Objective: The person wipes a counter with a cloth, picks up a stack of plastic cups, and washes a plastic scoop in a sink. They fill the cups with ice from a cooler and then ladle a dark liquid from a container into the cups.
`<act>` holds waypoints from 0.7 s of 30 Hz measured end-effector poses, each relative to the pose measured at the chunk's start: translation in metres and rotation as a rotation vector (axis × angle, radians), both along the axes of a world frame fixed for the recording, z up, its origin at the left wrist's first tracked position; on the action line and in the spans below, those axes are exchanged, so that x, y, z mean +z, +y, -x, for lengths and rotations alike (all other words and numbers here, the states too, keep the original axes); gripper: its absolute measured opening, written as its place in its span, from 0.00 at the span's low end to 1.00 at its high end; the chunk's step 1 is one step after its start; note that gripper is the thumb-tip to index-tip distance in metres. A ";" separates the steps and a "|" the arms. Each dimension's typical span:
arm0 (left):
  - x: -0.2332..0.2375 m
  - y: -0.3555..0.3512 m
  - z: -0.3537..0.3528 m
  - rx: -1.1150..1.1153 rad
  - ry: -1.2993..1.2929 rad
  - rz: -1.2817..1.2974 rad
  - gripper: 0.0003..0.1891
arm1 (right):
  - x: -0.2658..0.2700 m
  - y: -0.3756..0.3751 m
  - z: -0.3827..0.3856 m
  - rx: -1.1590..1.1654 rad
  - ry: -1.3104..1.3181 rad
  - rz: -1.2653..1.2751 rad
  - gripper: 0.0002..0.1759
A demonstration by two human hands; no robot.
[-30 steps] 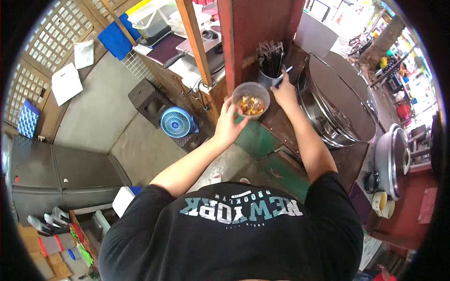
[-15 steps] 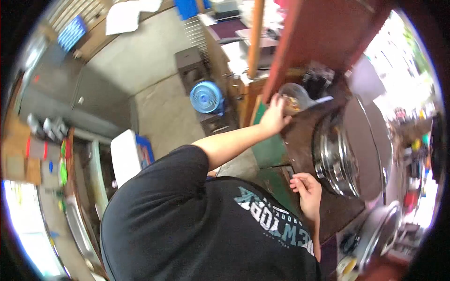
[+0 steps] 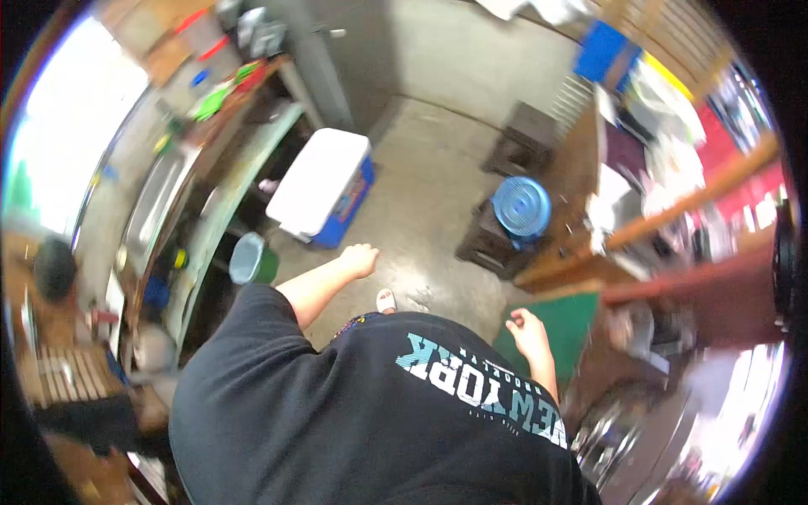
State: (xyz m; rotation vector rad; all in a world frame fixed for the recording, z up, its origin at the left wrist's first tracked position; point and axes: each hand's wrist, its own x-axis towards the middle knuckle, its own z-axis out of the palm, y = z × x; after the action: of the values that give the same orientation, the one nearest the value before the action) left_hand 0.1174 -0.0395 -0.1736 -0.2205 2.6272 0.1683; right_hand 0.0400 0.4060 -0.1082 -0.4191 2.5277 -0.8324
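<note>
My left hand [image 3: 360,262] hangs over the concrete floor, its fingers curled closed, with nothing visible in them. It is nearest to a blue cooler with a white lid [image 3: 324,181], without touching it. A small bin [image 3: 251,259] stands to the left of this hand. My right hand [image 3: 530,335] is held low at my right side, fingers loosely bent and apart, holding nothing. Behind it in view is a green panel [image 3: 566,324]. A blurred clear container [image 3: 631,330] sits on the dark counter beyond the right hand.
Dark stools [image 3: 490,248] carry a round blue plastic item [image 3: 522,207] ahead to the right. A shelf unit [image 3: 227,210] runs along the left. Shiny metal cookware [image 3: 619,429] is at the lower right. A wooden post [image 3: 690,210] slants across the right side.
The view has swung left. My left hand has left the clear container on the counter and moved across over the floor by the cooler. My right hand stays near my right side.
</note>
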 end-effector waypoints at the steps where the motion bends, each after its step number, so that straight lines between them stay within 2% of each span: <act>1: -0.016 -0.035 -0.032 0.191 0.023 -0.015 0.16 | -0.016 -0.014 0.017 0.106 0.046 -0.052 0.18; 3: -0.041 -0.097 -0.100 0.515 0.030 -0.064 0.16 | -0.045 -0.048 0.054 0.302 -0.036 -0.221 0.20; 6: -0.083 -0.157 -0.220 0.832 0.002 -0.076 0.17 | -0.067 -0.105 0.097 0.496 -0.154 -0.356 0.22; 7: -0.093 -0.163 -0.262 0.703 -0.086 0.033 0.15 | -0.070 -0.125 0.109 0.540 -0.201 -0.427 0.22; 8: -0.100 -0.166 -0.300 0.803 -0.127 -0.027 0.15 | -0.075 -0.140 0.121 0.605 -0.175 -0.468 0.21; 9: -0.218 -0.192 -0.364 1.116 -0.153 -0.027 0.15 | -0.077 -0.157 0.133 0.665 -0.141 -0.509 0.21; 10: -0.155 -0.178 -0.378 1.041 -0.425 -0.129 0.16 | -0.083 -0.173 0.146 0.678 -0.149 -0.553 0.20; 11: -0.200 -0.178 -0.415 1.171 -0.448 -0.114 0.15 | -0.082 -0.193 0.153 0.702 -0.102 -0.557 0.20; 13: -0.143 -0.156 -0.427 1.258 -0.482 -0.119 0.15 | -0.087 -0.230 0.168 0.779 -0.055 -0.523 0.20; 15: -0.116 -0.152 -0.419 1.295 -0.456 -0.163 0.16 | -0.062 -0.281 0.168 0.848 -0.116 -0.593 0.20; 16: -0.110 -0.147 -0.417 1.316 -0.451 -0.185 0.16 | -0.055 -0.301 0.166 0.885 -0.152 -0.631 0.20; 17: -0.116 -0.145 -0.412 1.393 -0.388 -0.193 0.16 | -0.075 -0.314 0.180 1.055 -0.109 -0.597 0.20; 18: -0.121 -0.146 -0.403 1.474 -0.318 -0.198 0.16 | -0.070 -0.334 0.180 1.041 -0.161 -0.571 0.20; 21: -0.115 -0.156 -0.377 1.156 -0.079 -0.235 0.13 | -0.055 -0.404 0.190 1.082 -0.164 -0.512 0.21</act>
State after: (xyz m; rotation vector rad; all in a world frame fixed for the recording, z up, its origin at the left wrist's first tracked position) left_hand 0.4945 -0.1954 -0.2889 -1.5719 2.0505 0.8028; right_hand -0.1505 0.0018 -0.1633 -1.2736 1.8138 0.1820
